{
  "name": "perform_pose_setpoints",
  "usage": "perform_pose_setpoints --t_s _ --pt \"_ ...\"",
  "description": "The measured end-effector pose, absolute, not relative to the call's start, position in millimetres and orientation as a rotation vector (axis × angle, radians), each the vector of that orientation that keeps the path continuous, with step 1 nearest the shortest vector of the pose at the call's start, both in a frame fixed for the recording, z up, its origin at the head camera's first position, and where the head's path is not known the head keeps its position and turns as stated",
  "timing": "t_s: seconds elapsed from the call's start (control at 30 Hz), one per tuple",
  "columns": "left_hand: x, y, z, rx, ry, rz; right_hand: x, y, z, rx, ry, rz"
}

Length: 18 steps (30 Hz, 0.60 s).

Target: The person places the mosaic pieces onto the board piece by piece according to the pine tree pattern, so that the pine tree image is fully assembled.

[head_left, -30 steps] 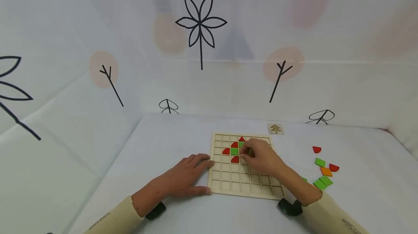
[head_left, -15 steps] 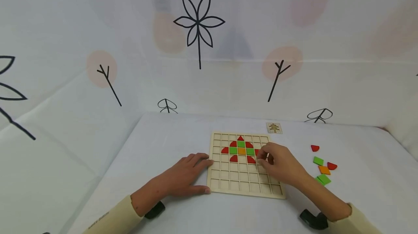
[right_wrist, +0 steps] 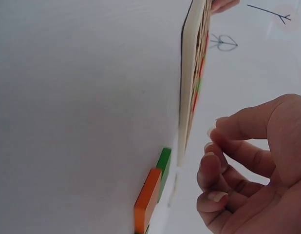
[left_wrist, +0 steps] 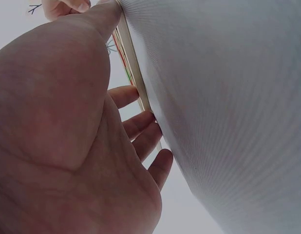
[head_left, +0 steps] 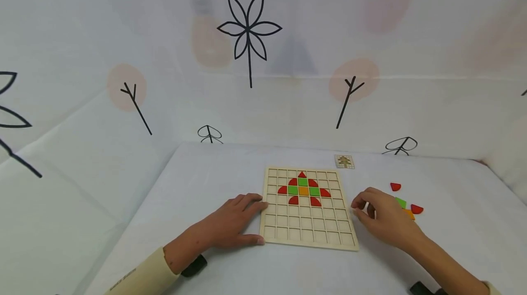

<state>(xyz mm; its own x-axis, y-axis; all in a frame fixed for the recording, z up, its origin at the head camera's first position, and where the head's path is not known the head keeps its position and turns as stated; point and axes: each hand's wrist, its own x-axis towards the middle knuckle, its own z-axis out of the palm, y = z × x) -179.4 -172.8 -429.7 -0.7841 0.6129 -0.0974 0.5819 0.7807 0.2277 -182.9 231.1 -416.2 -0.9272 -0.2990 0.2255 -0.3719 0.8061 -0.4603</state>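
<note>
A pale wooden grid board [head_left: 288, 222] lies on the white table. Red pieces, green squares and one orange square [head_left: 303, 190] sit in its upper cells, with a red triangle [head_left: 302, 174] on top. My left hand [head_left: 230, 222] rests at the board's left edge, fingers spread and fingertips touching the rim; in the left wrist view the fingers [left_wrist: 141, 124] meet that edge. Just right of the board, my right hand [head_left: 384, 215] hovers with loosely bent fingers. Seen from the right wrist, thumb and fingertips are close together and nothing shows between them.
Loose pieces lie right of the board: a red one [head_left: 395, 186], a green one [head_left: 401, 202], another red one [head_left: 416, 209] and an orange one [head_left: 409, 214], partly behind the right hand. A small card with a tree pattern [head_left: 344, 161] lies behind the board.
My right hand has moved right, off the board and toward the loose pieces. The red piece at the third row's right end is now fully visible. My left hand stays put.
</note>
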Motion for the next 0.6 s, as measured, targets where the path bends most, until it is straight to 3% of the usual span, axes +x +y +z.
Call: perform_pose_setpoints --t_s 0.6 --pt "-180 -173 -432 0.961 2.815 0.258 -161 274 -429 0.521 -2.805 0.691"
